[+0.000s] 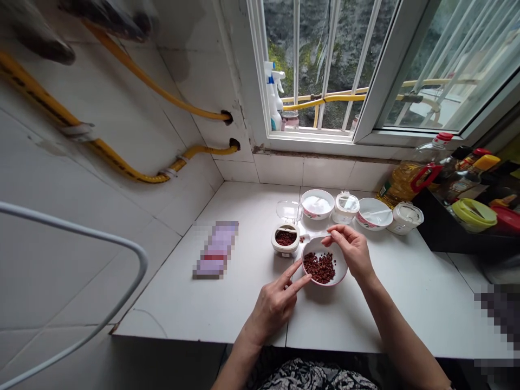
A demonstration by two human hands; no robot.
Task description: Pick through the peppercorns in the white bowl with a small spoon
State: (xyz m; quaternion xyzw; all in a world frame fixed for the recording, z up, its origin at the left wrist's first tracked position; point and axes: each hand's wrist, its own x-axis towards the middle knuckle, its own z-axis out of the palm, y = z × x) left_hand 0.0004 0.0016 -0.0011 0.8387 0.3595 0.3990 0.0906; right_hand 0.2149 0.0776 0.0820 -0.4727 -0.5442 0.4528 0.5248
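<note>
Two bare hands meet at a white bowl (341, 261) on the white tiled counter (244, 314). The left hand (276, 299) comes in from the near left with its index and middle fingers stretched out and parted, their tips against the bowl's left rim; how its thumb sits cannot be told. The right hand (350, 252), above the far right side of the same bowl, pinches the handle of a small white spoon (319, 235) between thumb and fingertips. The spoon points left across the far rim, its head just beside an open spice jar (285, 251), with a few reddish bits by it. Dark red peppercorns (320, 268) lie spread over the bottom of the bowl, and similar ones sit inside the jar, whose clear lid (289, 211) stands raised at the back. Behind, in a row, come a bowl of white granules (317, 205), a lidded jar (346, 208), another bowl (372, 215) and a second lidded jar (407, 218). An oil bottle (412, 170) with a red handle stands near the window (325, 70).
</note>
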